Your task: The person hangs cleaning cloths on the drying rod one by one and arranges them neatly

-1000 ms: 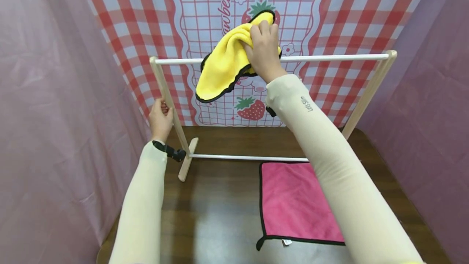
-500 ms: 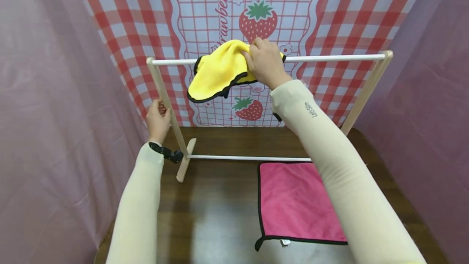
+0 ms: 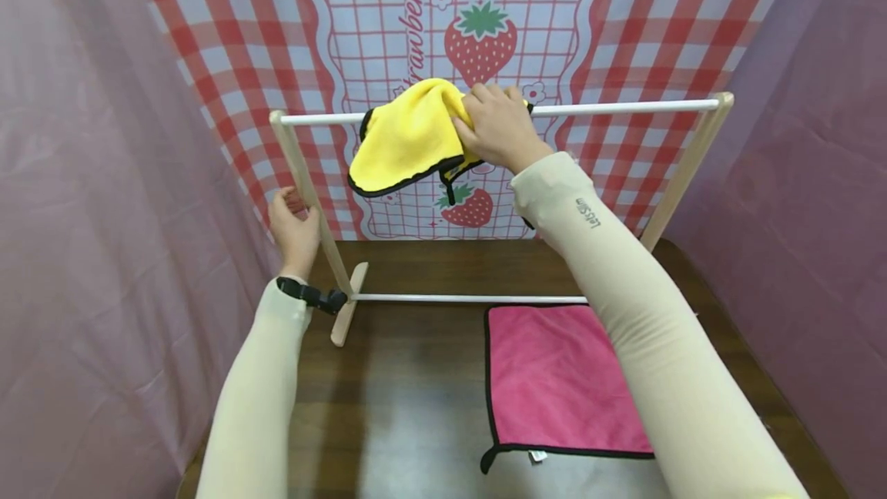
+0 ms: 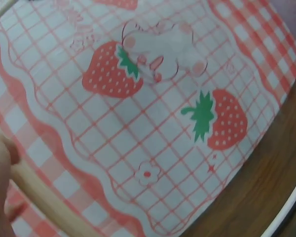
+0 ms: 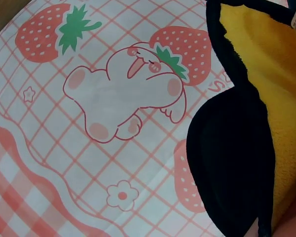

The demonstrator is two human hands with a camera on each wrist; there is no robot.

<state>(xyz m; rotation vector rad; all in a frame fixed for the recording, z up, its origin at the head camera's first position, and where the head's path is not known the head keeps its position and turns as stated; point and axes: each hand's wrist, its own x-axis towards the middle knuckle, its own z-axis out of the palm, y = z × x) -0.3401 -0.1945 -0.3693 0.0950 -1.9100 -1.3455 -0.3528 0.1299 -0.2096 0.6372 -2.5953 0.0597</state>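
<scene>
Holding black-edged yellow cloth [image 3: 409,137] over rail [image 3: 624,107], right grip [image 3: 499,125]; room both sides

Yellow cloth [image 3: 405,141], black-edged, rumpled, gripped by right fingers [image 3: 490,101]; wide flap spread to their left, draped over upright rack [image 3: 296,160]. Rack white-barred, wooden-ended; one post seen just beside left fingers [image 3: 282,205].

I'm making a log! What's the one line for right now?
right hand: holds yellow cloth over top bar | left hand: on left post | pink cloth: flat below
</scene>
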